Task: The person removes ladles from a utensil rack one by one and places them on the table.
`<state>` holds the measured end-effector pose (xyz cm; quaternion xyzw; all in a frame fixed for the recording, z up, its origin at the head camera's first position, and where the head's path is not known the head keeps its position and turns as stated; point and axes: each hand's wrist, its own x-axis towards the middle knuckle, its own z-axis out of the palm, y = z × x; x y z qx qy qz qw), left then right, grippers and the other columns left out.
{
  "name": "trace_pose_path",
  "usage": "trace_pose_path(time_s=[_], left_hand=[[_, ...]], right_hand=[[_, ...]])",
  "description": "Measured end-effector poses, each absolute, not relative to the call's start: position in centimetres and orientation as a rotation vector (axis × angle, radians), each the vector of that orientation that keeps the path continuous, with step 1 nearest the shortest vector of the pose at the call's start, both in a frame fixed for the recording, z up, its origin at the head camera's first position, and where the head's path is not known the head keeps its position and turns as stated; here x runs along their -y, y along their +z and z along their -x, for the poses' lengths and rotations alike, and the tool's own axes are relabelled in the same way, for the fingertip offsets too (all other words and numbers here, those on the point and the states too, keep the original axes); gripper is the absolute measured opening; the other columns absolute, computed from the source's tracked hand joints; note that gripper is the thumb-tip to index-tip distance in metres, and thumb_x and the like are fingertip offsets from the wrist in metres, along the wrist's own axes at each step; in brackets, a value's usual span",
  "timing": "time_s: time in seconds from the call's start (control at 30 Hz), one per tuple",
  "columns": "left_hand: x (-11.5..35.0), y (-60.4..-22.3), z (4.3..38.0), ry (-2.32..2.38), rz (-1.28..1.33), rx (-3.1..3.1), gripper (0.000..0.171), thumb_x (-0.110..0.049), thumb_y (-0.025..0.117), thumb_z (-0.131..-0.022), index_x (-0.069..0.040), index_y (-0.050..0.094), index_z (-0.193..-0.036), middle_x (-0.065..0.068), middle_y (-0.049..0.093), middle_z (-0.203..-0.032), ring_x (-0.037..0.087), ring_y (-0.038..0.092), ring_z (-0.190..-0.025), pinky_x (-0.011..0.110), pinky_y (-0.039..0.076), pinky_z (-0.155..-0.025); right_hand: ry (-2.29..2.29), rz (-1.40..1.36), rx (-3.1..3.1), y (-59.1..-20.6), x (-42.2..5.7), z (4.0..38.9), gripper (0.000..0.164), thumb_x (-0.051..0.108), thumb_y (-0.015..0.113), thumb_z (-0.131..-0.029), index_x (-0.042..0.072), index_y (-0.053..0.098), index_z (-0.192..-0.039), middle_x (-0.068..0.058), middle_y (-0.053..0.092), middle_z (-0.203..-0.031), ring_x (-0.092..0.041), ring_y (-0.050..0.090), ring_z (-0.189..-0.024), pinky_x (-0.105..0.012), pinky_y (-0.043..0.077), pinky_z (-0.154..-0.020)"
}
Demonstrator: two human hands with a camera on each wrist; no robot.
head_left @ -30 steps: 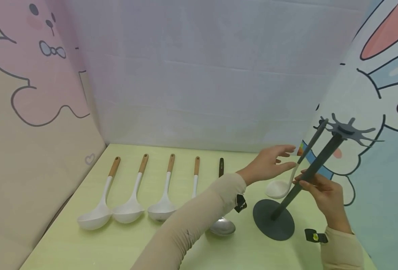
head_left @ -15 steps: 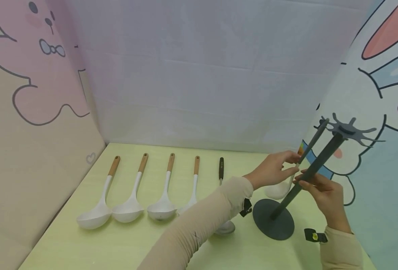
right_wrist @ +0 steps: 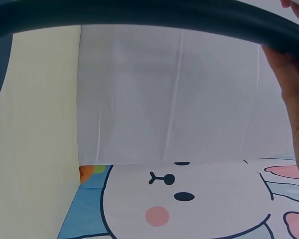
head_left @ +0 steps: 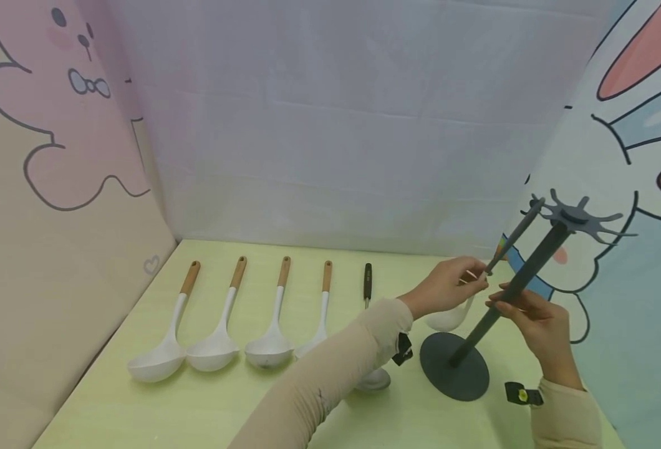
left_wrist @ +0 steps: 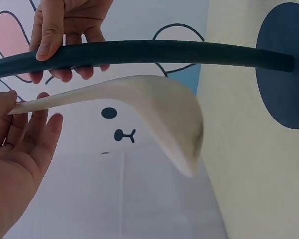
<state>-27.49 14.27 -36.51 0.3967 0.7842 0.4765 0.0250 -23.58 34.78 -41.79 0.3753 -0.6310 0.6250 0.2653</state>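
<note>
A white ladle (head_left: pixel 444 321) with a dark grey handle slants beside a dark grey utensil stand (head_left: pixel 539 262). Its handle's top end meets one of the hooks at the stand's crown. My left hand (head_left: pixel 448 288) pinches the ladle's white shaft just below the handle. In the left wrist view the bowl of the ladle (left_wrist: pixel 159 107) sits apart from the pole (left_wrist: pixel 154 52). With fingers and thumb around the pole, my right hand (head_left: pixel 540 324) holds the stand. The right wrist view shows only the edge of that hand (right_wrist: pixel 294 94) at the pole.
Several white ladles (head_left: pixel 270 349) with wooden handles lie in a row on the pale green table (head_left: pixel 156 418). Beside them lies a black-handled metal utensil (head_left: pixel 368 280), partly behind my left sleeve. The stand's round base (head_left: pixel 451 368) is at the right. Printed cloth walls enclose the table.
My left hand came right to the ladle's shaft and took hold, then moved slightly back left. The ladle's lower end swung left, away from the pole. My right hand stayed on the pole.
</note>
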Motion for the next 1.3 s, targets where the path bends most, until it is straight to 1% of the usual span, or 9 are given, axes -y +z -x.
trace_pose_path(time_s=[0.13, 0.3, 0.5, 0.63, 0.73, 0.93, 1.03, 1.17, 1.3], left_hand=[[-13.4, -37.7, 27.7, 1.502, -1.207, -2.359, 0.025, -0.014, 0.056, -0.104, -0.005, 0.062, -0.126, 0.003, 0.067, -0.115, -0.001, 0.062, -0.097, 0.010, 0.047, -0.082], [-12.4, -38.6, 27.9, 1.560, -1.193, -2.233, 0.025, -0.011, 0.055, -0.103, -0.002, 0.062, -0.126, 0.007, 0.071, -0.111, -0.003, 0.062, -0.095, 0.012, 0.048, -0.085], [-12.1, -38.6, 28.0, 1.632, -1.172, -2.146, 0.025, -0.006, 0.057, -0.101, 0.001, 0.064, -0.125, 0.012, 0.070, -0.111, 0.005, 0.068, -0.095, 0.015, 0.053, -0.081], [-11.9, -38.2, 27.8, 1.651, -1.144, -2.131, 0.024, -0.005, 0.059, -0.100, 0.001, 0.065, -0.122, 0.015, 0.070, -0.110, 0.012, 0.070, -0.094, 0.017, 0.054, -0.078], [-11.8, -37.9, 27.7, 1.644, -1.137, -2.150, 0.024, -0.004, 0.059, -0.100, 0.001, 0.065, -0.123, 0.016, 0.070, -0.111, 0.012, 0.070, -0.093, 0.016, 0.054, -0.078], [-11.6, -37.6, 28.0, 1.639, -1.164, -2.171, 0.025, -0.004, 0.057, -0.101, 0.002, 0.065, -0.123, 0.014, 0.070, -0.112, 0.010, 0.069, -0.092, 0.016, 0.054, -0.078], [-11.4, -37.5, 28.2, 1.623, -1.171, -2.189, 0.025, -0.004, 0.058, -0.100, 0.002, 0.065, -0.123, 0.014, 0.070, -0.111, 0.005, 0.068, -0.089, 0.016, 0.054, -0.078], [-11.1, -37.5, 28.5, 1.616, -1.173, -2.207, 0.024, -0.004, 0.059, -0.100, 0.003, 0.065, -0.122, 0.013, 0.071, -0.108, -0.001, 0.065, -0.085, 0.017, 0.054, -0.077], [-10.6, -37.4, 28.8, 1.611, -1.174, -2.224, 0.025, -0.004, 0.060, -0.100, 0.003, 0.066, -0.122, 0.011, 0.072, -0.107, 0.000, 0.066, -0.086, 0.017, 0.054, -0.077]], right_hand=[[1.711, -1.000, 1.707, -41.8, -34.8, 23.4, 0.033, -0.035, 0.060, -0.076, -0.025, 0.061, -0.108, -0.016, 0.075, -0.093, -0.015, 0.074, -0.084, -0.020, 0.056, -0.078], [1.690, -0.967, 1.746, -41.6, -34.7, 23.1, 0.032, -0.033, 0.061, -0.077, -0.025, 0.061, -0.108, -0.013, 0.075, -0.094, -0.014, 0.074, -0.085, -0.019, 0.056, -0.078], [1.567, -0.841, 1.898, -41.4, -34.7, 22.7, 0.032, -0.032, 0.062, -0.077, -0.024, 0.060, -0.108, 0.000, 0.076, -0.094, -0.008, 0.073, -0.083, -0.017, 0.055, -0.077], [1.568, -0.844, 1.901, -41.4, -34.6, 22.6, 0.032, -0.030, 0.062, -0.079, -0.022, 0.061, -0.110, -0.001, 0.076, -0.094, -0.008, 0.073, -0.084, -0.017, 0.055, -0.077], [1.579, -0.868, 1.885, -41.4, -34.6, 22.6, 0.032, -0.030, 0.062, -0.080, -0.022, 0.061, -0.111, -0.003, 0.076, -0.095, -0.009, 0.073, -0.086, -0.017, 0.055, -0.078], [1.566, -0.847, 1.903, -41.5, -34.8, 22.7, 0.032, -0.031, 0.061, -0.079, -0.024, 0.059, -0.110, -0.001, 0.076, -0.095, -0.009, 0.073, -0.086, -0.018, 0.055, -0.078], [1.572, -0.838, 1.907, -41.5, -34.8, 22.7, 0.030, -0.030, 0.061, -0.080, -0.025, 0.058, -0.110, 0.000, 0.076, -0.096, -0.009, 0.073, -0.085, -0.018, 0.056, -0.077], [1.610, -0.866, 1.879, -41.5, -34.7, 22.7, 0.030, -0.029, 0.062, -0.081, -0.024, 0.059, -0.111, -0.003, 0.076, -0.096, -0.010, 0.073, -0.086, -0.019, 0.056, -0.077], [1.657, -0.889, 1.845, -41.5, -34.6, 22.7, 0.029, -0.028, 0.062, -0.082, -0.024, 0.059, -0.111, -0.006, 0.075, -0.095, -0.012, 0.074, -0.086, -0.020, 0.056, -0.077]])
